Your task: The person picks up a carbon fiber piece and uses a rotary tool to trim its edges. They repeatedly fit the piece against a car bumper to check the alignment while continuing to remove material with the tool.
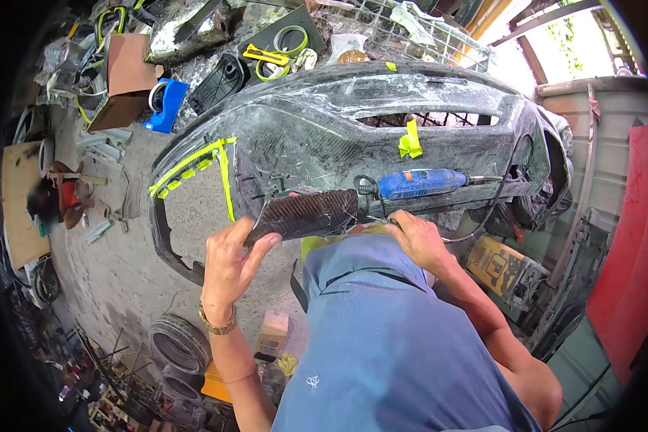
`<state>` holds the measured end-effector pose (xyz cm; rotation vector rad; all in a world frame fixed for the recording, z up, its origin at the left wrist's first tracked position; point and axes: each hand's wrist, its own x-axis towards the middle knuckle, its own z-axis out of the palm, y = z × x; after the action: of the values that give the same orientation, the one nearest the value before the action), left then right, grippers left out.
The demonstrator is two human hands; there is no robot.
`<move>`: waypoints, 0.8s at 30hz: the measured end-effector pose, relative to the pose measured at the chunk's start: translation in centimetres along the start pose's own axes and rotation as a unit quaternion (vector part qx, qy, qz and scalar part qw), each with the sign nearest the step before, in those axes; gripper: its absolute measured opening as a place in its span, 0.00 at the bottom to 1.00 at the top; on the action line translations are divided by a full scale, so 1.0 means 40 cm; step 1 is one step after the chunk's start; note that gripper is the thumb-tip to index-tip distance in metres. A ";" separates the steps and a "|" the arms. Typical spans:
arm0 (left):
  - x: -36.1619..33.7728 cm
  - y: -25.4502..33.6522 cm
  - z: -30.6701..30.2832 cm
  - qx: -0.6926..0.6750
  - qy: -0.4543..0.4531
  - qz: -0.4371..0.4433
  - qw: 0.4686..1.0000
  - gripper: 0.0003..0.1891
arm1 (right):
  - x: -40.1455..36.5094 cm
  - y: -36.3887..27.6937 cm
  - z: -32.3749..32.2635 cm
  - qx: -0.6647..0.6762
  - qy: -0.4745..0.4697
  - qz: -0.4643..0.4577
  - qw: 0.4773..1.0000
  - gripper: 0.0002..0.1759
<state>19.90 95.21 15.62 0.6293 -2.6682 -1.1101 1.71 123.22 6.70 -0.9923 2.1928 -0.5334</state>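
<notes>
A dark woven carbon-fibre piece (306,216) with ragged edges is held up in front of my body. My left hand (230,263) is closed on its left end, thumb along the lower edge. At the other end, my right hand (416,241) is closed around the slim dark handpiece of a rotary tool, its tip right at the piece's edge. A flexible shaft (475,232) runs from that hand toward the blue rotary tool (421,183), which lies on a large carbon-fibre bumper (295,137). Yellow-green tape (410,140) sticks to the bumper.
Beyond the bumper lie a yellow cutter (265,54), tape rolls (289,40) and a blue tape dispenser (167,106). Another person (63,201) is low at the far left. Wheel rims (180,342) stand lower left; a cardboard box (500,266) and a red panel (630,245) are right.
</notes>
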 end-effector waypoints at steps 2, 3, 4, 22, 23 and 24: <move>0.018 -0.006 -0.002 0.005 0.003 0.003 1.000 0.17 | 0.009 -0.010 -0.001 -0.003 0.002 -0.008 1.000 0.16; 0.028 -0.013 -0.004 0.013 0.001 0.009 1.000 0.16 | 0.013 -0.014 0.001 -0.005 0.010 -0.028 1.000 0.16; 0.039 -0.022 -0.007 0.012 0.005 0.008 1.000 0.16 | 0.018 -0.015 0.003 -0.005 0.018 -0.047 0.999 0.15; 0.065 -0.078 -0.008 -0.065 -0.004 0.000 0.998 0.15 | 0.054 -0.047 -0.025 -0.024 0.010 -0.121 0.992 0.14; 0.064 -0.082 -0.007 -0.065 -0.004 0.000 0.998 0.15 | 0.057 -0.045 -0.023 -0.028 0.012 -0.118 0.993 0.14; 0.063 -0.089 -0.006 -0.058 -0.012 -0.001 0.998 0.15 | 0.057 -0.044 -0.025 -0.027 0.012 -0.119 0.993 0.14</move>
<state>18.85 91.66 13.28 0.6011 -2.5999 -1.2692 0.77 120.43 7.51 -1.2918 2.1326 -0.5976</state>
